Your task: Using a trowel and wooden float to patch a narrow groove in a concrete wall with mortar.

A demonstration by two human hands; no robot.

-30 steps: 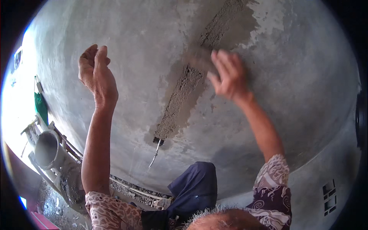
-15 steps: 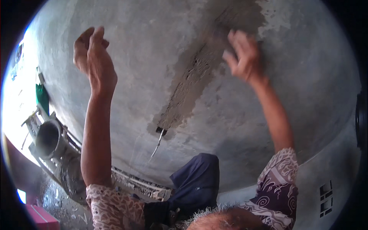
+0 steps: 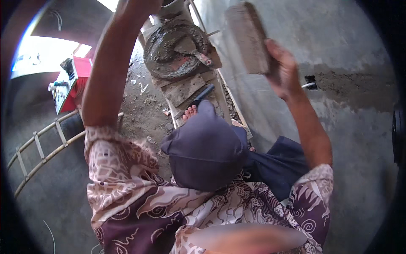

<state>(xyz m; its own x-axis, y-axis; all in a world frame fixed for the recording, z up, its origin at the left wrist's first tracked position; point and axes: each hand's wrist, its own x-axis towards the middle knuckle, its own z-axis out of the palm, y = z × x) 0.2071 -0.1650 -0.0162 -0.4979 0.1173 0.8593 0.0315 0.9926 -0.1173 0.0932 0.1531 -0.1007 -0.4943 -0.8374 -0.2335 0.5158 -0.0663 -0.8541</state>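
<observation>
My right hand (image 3: 281,63) grips a flat rectangular float (image 3: 245,36), caked grey-brown, raised beside the grey wall (image 3: 355,42). A damp mortar strip (image 3: 351,86) runs along that wall, with a short white conduit (image 3: 306,84) poking from a dark hole at its end. My left hand (image 3: 144,8) reaches to the top edge near a grey bucket (image 3: 169,7); its fingers are cut off from view. Below it a round mortar pan (image 3: 158,53) holds wet mix and a trowel (image 3: 188,48) with a red-marked handle.
The pan rests on rough planks (image 3: 182,89) beside a dark blue tool handle (image 3: 205,91) and my bare foot (image 3: 190,110). My bent knee (image 3: 203,148) is below. A bamboo ladder (image 3: 44,154), a pink box (image 3: 80,67) and rubble on the floor (image 3: 139,110) lie left.
My view has swung from the wall down and left toward the planks and pan. The float shows clearly in my right hand now; my left hand has moved up to the picture's edge.
</observation>
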